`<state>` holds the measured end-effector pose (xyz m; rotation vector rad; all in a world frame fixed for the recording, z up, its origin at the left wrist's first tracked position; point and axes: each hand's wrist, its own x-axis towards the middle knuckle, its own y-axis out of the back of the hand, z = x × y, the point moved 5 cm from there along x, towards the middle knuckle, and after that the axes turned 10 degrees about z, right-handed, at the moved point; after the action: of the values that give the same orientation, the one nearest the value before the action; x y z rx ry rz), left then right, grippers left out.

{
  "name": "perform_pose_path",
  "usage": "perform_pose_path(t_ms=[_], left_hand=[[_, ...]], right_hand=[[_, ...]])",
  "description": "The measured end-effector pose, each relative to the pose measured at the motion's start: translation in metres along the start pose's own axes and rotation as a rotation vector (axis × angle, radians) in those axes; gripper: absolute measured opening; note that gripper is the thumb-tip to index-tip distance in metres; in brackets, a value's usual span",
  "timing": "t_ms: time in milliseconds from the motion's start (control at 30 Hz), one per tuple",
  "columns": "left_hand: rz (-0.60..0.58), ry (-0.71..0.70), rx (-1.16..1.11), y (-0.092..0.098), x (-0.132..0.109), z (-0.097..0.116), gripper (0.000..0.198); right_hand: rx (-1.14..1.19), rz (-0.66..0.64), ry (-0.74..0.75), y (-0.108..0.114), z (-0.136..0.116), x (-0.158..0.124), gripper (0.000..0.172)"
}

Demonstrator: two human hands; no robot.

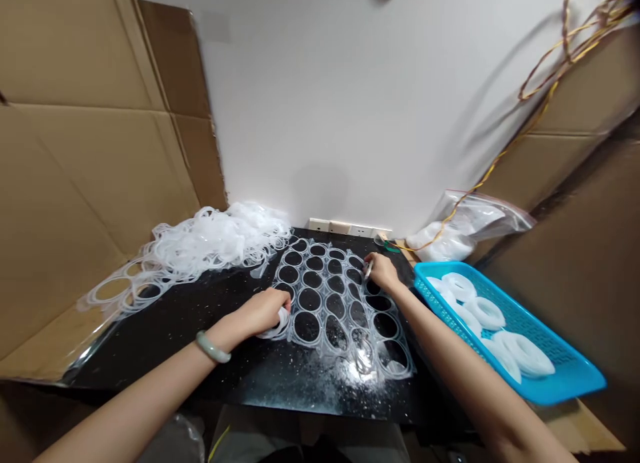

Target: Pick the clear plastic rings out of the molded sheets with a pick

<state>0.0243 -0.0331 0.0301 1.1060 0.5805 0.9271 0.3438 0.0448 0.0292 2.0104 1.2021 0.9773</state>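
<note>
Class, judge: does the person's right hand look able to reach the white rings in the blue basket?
Probably yes: the blue basket sits open beside the right forearm, nothing visible covers the white rings, and the right hand need only leave the perforated sheet.

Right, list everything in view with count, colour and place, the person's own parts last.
Round-holed plastic sheet: at least one, translucent, mid-tabletop
Loose plastic rings: a few, white, beside left hand
Heaped plastic ring scraps: many, whitish, tabletop's far left
Rectangular plastic basket: one, blue, right
Round ring bundles: several, white, in basket
Plastic bag: at least one, clear, beyond basket
Twisted cable: at least one, yellow-brown, right
Sockets: one row, white, wall's foot
Cardboard panels: several, brown, both sides
Tabletop: one, black, centre
Wall: one, white, behind
Bangle: one, pale green, left wrist
Left hand: one, bare, sheet's left edge
Right hand: one, bare, sheet's far right
</note>
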Motion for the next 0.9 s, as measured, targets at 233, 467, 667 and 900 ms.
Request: perform_pose_path(t_ms=[233, 467, 667, 900], left_hand=[[0.037, -0.089, 0.024, -0.005, -0.007, -0.003, 0.017], [0.148, -0.126, -0.100, 0.020, -0.016, -0.014, 0.033], [0.467, -0.036, -0.243, 0.118, -0.062, -0.063, 0.043], [0.599, 0.264, -0.077, 0.194, -0.131, -0.142, 0.028]], right_hand=[[0.249, -0.284, -0.027, -0.003, -0.052, -0.010, 0.010], [0.948, -0.590, 0.298, 0.054, -0.220, -0.045, 0.020], [1.122, -0.574, 0.572, 0.068, -0.345, -0.058, 0.016], [1.191, -0.798, 0.550, -0.010, -0.391, -0.094, 0.013]])
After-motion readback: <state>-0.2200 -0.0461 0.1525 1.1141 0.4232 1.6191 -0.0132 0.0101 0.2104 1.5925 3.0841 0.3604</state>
